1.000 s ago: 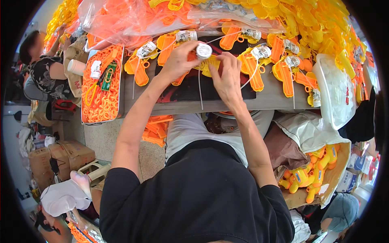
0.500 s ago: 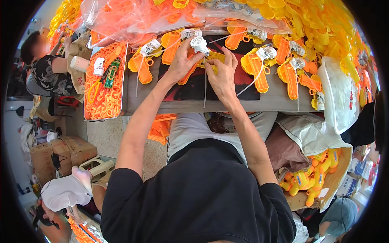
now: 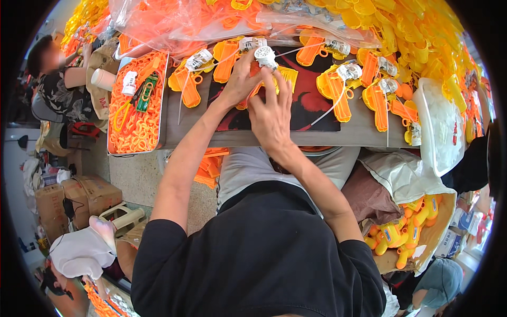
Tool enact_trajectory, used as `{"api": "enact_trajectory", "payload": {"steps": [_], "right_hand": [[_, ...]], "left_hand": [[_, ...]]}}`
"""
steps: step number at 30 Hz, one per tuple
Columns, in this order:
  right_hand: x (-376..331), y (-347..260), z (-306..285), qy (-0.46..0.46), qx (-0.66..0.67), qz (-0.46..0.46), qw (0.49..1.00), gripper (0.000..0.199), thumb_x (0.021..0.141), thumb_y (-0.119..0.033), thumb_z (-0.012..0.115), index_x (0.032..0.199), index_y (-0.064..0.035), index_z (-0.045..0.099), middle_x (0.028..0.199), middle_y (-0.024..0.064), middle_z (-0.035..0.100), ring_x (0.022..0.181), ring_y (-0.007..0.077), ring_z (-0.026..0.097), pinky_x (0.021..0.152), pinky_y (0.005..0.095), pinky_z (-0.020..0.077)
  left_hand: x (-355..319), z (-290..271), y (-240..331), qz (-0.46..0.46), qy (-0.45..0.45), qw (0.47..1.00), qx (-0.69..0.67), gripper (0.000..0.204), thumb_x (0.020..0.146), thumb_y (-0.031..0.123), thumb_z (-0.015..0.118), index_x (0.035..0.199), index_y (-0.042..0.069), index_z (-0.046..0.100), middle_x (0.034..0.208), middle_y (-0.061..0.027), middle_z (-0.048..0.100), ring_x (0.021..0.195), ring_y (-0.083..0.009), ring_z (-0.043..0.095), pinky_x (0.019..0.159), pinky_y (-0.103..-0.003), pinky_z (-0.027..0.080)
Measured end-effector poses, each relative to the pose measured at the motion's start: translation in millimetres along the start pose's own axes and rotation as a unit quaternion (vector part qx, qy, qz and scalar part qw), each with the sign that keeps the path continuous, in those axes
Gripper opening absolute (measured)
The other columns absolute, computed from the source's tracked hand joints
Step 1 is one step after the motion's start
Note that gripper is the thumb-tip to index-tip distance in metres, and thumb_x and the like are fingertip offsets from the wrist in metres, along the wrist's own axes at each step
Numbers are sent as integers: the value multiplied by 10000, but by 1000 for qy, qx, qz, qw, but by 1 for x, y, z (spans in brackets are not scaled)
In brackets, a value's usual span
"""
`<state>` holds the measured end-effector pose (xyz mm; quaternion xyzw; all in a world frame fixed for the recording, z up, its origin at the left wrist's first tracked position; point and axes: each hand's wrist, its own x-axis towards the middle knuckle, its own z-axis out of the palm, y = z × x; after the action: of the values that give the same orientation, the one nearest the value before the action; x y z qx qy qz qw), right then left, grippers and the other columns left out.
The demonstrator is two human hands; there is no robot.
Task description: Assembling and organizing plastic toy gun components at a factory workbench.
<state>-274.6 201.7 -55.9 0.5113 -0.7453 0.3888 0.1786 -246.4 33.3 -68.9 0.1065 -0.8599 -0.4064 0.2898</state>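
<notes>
My left hand (image 3: 240, 83) is closed around a half-built toy gun of yellow and orange plastic (image 3: 288, 77). On top of it sits a white unit with a round disc face (image 3: 264, 54). My right hand (image 3: 272, 113) reaches over the same toy gun with bent fingers pressed against its near side; the fingertips are partly hidden. Beneath both hands lies a black and red mat (image 3: 319, 113). Several similar open toy-gun halves with white units lie around, among them one with a thin white tube (image 3: 334, 92) at right and another (image 3: 189, 87) at left.
At left stands a metal tray (image 3: 163, 105) of small orange parts, with a green-handled tool (image 3: 147, 94) on top. A translucent tub (image 3: 430, 142) is at right. Yellow shells (image 3: 369, 21) heap up behind. A sack (image 3: 454, 211) holds finished toys. Other people sit at left.
My right hand has moved from the hanging white tube, turning over and up onto the toy gun. That tube no longer shows below my hands. My left hand keeps its hold.
</notes>
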Motion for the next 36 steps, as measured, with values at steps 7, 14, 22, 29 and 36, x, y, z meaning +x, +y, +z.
{"api": "enact_trajectory", "payload": {"steps": [7, 14, 22, 29, 36], "right_hand": [[4, 31, -8, 55, 101, 172, 978, 168, 877, -167, 754, 960, -23, 732, 1517, 252, 361, 1416, 450, 296, 1167, 522, 260], [24, 41, 10, 9, 82, 218, 973, 211, 890, -192, 734, 999, -17, 776, 1572, 278, 291, 1441, 437, 263, 1190, 499, 257], [22, 45, 15, 31, 218, 301, 928, 176, 830, -145, 739, 904, 14, 722, 1584, 321, 230, 1453, 481, 242, 1185, 521, 258], [14, 52, 12, -13, 129, 244, 961, 199, 894, -160, 691, 992, 13, 707, 1574, 300, 257, 1452, 473, 276, 1183, 490, 287], [9, 57, 12, -52, 132, 270, 952, 227, 912, -146, 643, 1089, -33, 731, 1638, 322, 99, 1493, 478, 164, 1216, 499, 216]], "left_hand": [[-4, 2, 4, -24, 1, 1000, -6, 623, 955, 315, 698, 1431, 4, 443, 1356, -216, 554, 1251, -380, 533, 1084, -460, 402], [0, 7, 8, 19, 23, 999, -38, 512, 950, 187, 697, 1372, -1, 477, 1241, -195, 619, 1178, -377, 587, 1003, -455, 455], [-5, 8, 10, 41, 41, 998, 32, 506, 967, 186, 688, 1388, 2, 476, 1248, -157, 618, 1197, -306, 580, 1041, -415, 434], [-1, 8, 25, 139, -2, 980, 141, 485, 932, 130, 663, 1391, 97, 510, 1253, -119, 599, 1187, -328, 545, 1015, -447, 398], [-1, 6, 23, 115, -10, 988, 106, 522, 928, 101, 671, 1422, 82, 501, 1285, -140, 592, 1200, -346, 543, 1042, -452, 397]]}}
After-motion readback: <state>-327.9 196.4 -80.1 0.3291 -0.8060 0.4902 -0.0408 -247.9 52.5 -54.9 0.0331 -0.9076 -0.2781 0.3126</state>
